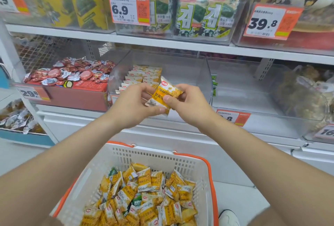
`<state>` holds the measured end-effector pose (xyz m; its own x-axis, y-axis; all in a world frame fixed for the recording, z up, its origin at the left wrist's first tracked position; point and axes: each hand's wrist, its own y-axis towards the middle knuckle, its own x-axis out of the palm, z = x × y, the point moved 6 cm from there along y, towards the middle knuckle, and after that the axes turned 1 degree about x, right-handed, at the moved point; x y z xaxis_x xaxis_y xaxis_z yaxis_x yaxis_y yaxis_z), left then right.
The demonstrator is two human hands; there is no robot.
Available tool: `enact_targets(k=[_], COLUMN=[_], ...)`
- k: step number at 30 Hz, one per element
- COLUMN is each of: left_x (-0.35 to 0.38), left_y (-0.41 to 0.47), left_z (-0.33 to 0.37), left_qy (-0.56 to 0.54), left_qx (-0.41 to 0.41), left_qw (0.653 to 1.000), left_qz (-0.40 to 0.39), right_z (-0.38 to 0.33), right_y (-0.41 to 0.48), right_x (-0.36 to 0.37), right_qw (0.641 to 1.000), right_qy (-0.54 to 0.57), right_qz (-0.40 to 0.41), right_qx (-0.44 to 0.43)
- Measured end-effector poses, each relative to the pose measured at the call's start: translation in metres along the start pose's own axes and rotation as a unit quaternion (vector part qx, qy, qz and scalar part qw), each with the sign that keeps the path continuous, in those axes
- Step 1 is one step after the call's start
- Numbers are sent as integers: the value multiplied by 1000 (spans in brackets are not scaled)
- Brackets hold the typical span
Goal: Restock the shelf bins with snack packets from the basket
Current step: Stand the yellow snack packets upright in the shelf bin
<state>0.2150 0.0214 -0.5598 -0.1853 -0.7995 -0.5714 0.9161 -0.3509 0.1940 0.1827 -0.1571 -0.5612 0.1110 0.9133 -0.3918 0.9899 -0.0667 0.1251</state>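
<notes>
White basket (pixel 189 164) with orange rim at 6 o'clock, well filled with yellow snack packets (pixel 144 186), a couple of green packets (pixel 137 202) mixed in. Above it, mid-frame, both hands meet on one held packet (pixel 165 94), yellow: left hand (pixel 132 106) pinches its lower edge from 9 o'clock, right hand (pixel 188 104) curls round its 3 o'clock side, thumb on the front. It sits tilted, just in front of the clear bin (pixel 182 68) at 12 o'clock, not yet inside. Bin holds upright rows of matching packets (pixel 142 77) on its 9 o'clock side; its 3 o'clock half looks unfilled, though glare on the plastic makes that hard to confirm. Step in hand is likely squaring the packet before placing: turn it upright, label forward, slot it onto a row, no tossing. Green ones probably belong in the neighbouring bin (pixel 244 85) at 3 o'clock, which shows green stock (pixel 214 85) at its edge.
</notes>
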Motion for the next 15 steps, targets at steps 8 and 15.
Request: enact_targets(k=[8,15], left_x=[-20,-19], left_y=[34,51], left_z=[-17,-49], left_qy=[341,375], left_qx=[13,4], left_qw=[939,926], left_qz=[-53,-41], right_z=[-8,30], right_y=[56,120], right_x=[9,45], right_qw=[980,968], right_qy=[-141,-238], right_qz=[114,7], right_qx=[-83,74])
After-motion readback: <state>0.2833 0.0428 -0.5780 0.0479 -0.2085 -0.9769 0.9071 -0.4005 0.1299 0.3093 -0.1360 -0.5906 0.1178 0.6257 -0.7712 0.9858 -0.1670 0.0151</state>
